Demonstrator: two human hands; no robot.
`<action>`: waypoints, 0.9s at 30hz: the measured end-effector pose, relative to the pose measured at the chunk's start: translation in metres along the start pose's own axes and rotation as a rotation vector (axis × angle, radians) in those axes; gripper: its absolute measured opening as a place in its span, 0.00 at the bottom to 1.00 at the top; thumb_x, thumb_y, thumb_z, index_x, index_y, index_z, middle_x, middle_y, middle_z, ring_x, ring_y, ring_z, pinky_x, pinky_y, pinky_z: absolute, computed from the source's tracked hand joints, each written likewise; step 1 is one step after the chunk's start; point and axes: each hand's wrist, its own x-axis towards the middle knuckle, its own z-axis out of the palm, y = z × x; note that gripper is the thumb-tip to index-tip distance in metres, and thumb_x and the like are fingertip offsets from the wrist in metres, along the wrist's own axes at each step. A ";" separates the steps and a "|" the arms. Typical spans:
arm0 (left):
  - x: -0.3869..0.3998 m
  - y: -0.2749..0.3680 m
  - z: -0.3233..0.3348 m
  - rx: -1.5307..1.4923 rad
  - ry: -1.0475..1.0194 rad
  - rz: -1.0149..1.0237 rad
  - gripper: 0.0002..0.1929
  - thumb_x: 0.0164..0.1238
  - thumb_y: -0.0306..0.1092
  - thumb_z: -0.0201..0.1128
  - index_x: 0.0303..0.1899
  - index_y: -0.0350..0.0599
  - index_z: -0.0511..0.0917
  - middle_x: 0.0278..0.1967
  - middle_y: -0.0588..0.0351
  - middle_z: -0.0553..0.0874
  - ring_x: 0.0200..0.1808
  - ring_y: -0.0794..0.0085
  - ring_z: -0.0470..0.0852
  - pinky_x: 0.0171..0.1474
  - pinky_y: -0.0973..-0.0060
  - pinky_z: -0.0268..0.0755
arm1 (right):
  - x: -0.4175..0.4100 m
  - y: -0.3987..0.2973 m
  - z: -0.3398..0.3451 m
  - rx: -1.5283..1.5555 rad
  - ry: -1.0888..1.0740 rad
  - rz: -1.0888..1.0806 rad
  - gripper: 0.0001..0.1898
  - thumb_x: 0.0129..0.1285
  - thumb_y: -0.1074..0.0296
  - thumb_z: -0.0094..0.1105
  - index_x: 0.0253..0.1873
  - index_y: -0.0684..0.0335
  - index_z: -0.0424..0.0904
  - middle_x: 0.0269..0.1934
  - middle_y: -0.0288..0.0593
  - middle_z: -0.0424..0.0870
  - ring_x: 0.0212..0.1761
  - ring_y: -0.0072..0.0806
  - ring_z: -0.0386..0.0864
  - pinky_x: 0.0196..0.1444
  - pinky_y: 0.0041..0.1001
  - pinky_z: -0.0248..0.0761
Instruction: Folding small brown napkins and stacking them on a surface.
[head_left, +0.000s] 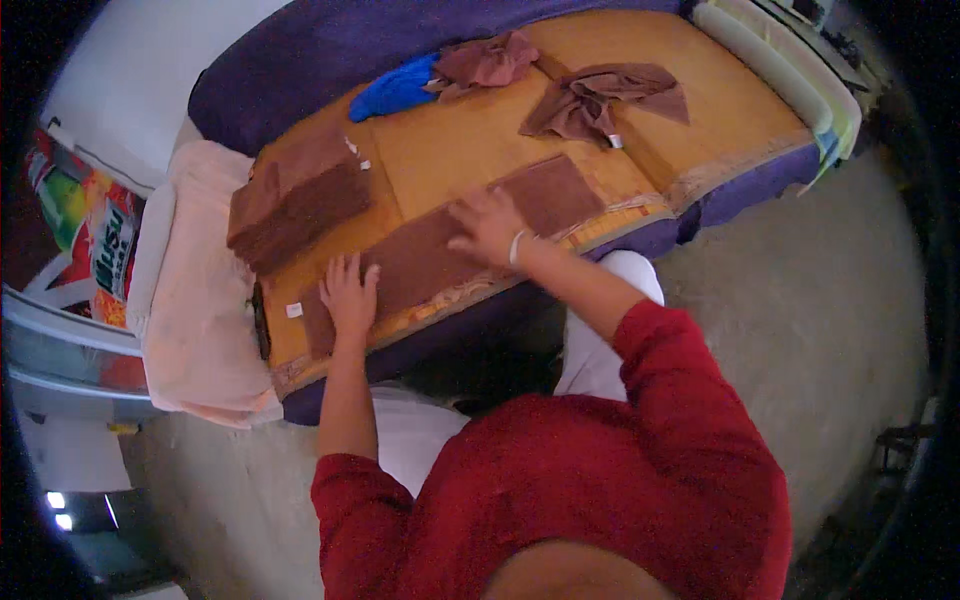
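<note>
A long brown cloth (420, 259), folded into a strip, lies flat along the front edge of the sofa seat before me. My left hand (351, 294) rests with fingers apart on its left end, beside a small white tag (294, 310). Over the strip's right half is my right hand (487, 229), fingers spread and slightly blurred, a pale band on the wrist; whether it presses on the cloth I cannot tell. Behind my left hand sits a thick stack of folded brown cloths (300, 199). Neither hand grips anything.
Two crumpled brown cloths (487, 64) (607, 101) and a bright blue cloth (394, 88) lie towards the purple sofa back (450, 30). Draped armrests flank the seat, peach (206, 300) at left and pale green (780, 67) at right. The concrete floor (810, 300) shows beyond.
</note>
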 end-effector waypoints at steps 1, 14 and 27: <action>0.002 0.014 0.004 -0.014 0.001 0.022 0.31 0.63 0.57 0.49 0.63 0.50 0.62 0.62 0.47 0.66 0.66 0.56 0.58 0.66 0.54 0.45 | -0.007 -0.006 0.007 -0.012 0.001 0.023 0.34 0.62 0.38 0.37 0.65 0.56 0.61 0.66 0.46 0.58 0.69 0.46 0.51 0.68 0.50 0.39; -0.008 0.001 0.001 0.037 -0.256 -0.199 0.33 0.65 0.61 0.41 0.67 0.55 0.56 0.68 0.50 0.53 0.71 0.62 0.46 0.68 0.52 0.33 | -0.040 0.116 0.002 0.029 0.038 0.333 0.29 0.63 0.42 0.39 0.64 0.53 0.63 0.66 0.41 0.58 0.69 0.39 0.52 0.67 0.47 0.44; -0.011 0.007 -0.002 0.043 -0.218 -0.200 0.32 0.65 0.61 0.41 0.66 0.55 0.58 0.68 0.49 0.55 0.70 0.63 0.47 0.68 0.52 0.36 | -0.007 0.163 -0.001 -0.352 0.055 0.365 0.10 0.56 0.63 0.51 0.41 0.50 0.80 0.47 0.35 0.77 0.56 0.32 0.68 0.54 0.38 0.57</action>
